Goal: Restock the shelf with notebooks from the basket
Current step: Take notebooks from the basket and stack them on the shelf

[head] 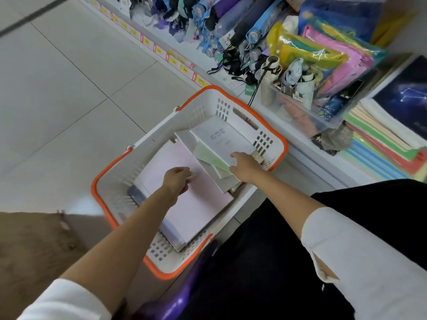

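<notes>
A white basket with an orange rim (pixel 280 140) stands on the floor by the shelf and holds several notebooks. A large pale pink notebook (pixel 196 204) lies on top in the near half. My left hand (pixel 176 181) rests on it with the fingers curled down at its far part. A white notebook with grey print (pixel 219 139) lies tilted in the far half over a pale green one (pixel 208 155). My right hand (pixel 245 166) grips the near edge of the white notebook. On the shelf at right lies a stack of notebooks (pixel 381 144), a dark starry one (pixel 406 98) on top.
A clear bin of folded umbrellas (pixel 298 98) stands on the low shelf (pixel 307 151) just beyond the basket. Coloured plastic folders (pixel 328 58) and more umbrellas (pixel 231 26) fill the shelf further back. Pale floor tiles (pixel 69 100) spread left. A brown mat (pixel 30 245) lies near left.
</notes>
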Demonstrator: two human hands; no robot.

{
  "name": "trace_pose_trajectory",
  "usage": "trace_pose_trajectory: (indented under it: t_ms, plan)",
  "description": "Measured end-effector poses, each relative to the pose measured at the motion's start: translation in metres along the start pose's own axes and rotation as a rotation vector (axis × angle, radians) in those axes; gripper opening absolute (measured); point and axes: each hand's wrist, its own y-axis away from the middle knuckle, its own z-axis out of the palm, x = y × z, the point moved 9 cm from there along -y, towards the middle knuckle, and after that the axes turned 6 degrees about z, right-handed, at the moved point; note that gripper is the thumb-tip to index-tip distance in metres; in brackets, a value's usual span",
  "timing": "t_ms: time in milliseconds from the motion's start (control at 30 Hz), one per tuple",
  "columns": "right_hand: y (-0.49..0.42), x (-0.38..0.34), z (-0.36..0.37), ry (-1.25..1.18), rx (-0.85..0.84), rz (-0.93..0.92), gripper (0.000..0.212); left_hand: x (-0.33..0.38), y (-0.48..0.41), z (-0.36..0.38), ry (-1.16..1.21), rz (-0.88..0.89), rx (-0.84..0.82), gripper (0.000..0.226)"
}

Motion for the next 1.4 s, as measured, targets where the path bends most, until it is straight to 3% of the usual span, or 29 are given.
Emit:
trace_pose_trajectory:
  t_ms: [100,233,333,567,700,733,800,933,1033,1100,1167,1267,1400]
  plan:
    - [-0.012,-0.001,0.011,0.023,-0.01,0.016,0.055,0.004,-0.007,0.02,0.013,0.002,-0.035,0.023]
    - [-0.022,0.002,0.02,0.083,0.024,-0.005,0.058,0.007,-0.016,0.041,0.042,-0.041,-0.018,0.019]
    - [-0.029,0.012,0.016,0.088,0.08,-0.011,0.045,0.01,-0.02,0.05,0.045,-0.086,0.013,0.007]
    - [-0.031,-0.004,0.002,0.319,0.136,-0.104,0.021,0.022,-0.028,0.073,0.017,-0.07,0.079,0.013]
    - [-0.023,-0.006,-0.005,0.387,0.1,-0.112,0.019,0.023,-0.024,0.078,0.193,-0.118,0.157,0.008]
    - [-0.023,-0.005,-0.008,0.368,0.072,-0.096,0.016,0.024,-0.023,0.082,0.232,-0.13,0.154,0.002]
    - [-0.026,-0.001,-0.015,0.293,0.006,-0.068,0.014,0.028,-0.026,0.087,0.272,-0.123,0.138,0.011]
    - [-0.026,0.012,-0.019,0.053,-0.126,-0.022,0.046,0.035,-0.035,0.096,0.251,-0.062,0.117,0.036]
    - [-0.017,0.017,-0.009,-0.06,-0.147,-0.03,0.041,0.039,-0.034,0.104,0.252,-0.1,0.091,0.042]
    - [-0.013,0.022,-0.001,-0.151,-0.158,-0.017,0.03,0.041,-0.033,0.098,0.211,-0.123,0.102,0.039]
    - [-0.007,0.023,0.001,-0.268,-0.172,0.007,0.03,0.043,-0.03,0.087,0.205,-0.141,0.142,0.019]
    - [0.003,0.017,-0.01,-0.416,-0.121,0.017,0.046,0.049,-0.026,0.071,0.199,-0.125,0.178,0.017]
    - [0.01,0.018,-0.037,-0.507,0.036,0.045,0.058,0.073,-0.019,0.06,0.135,-0.06,0.085,0.025]
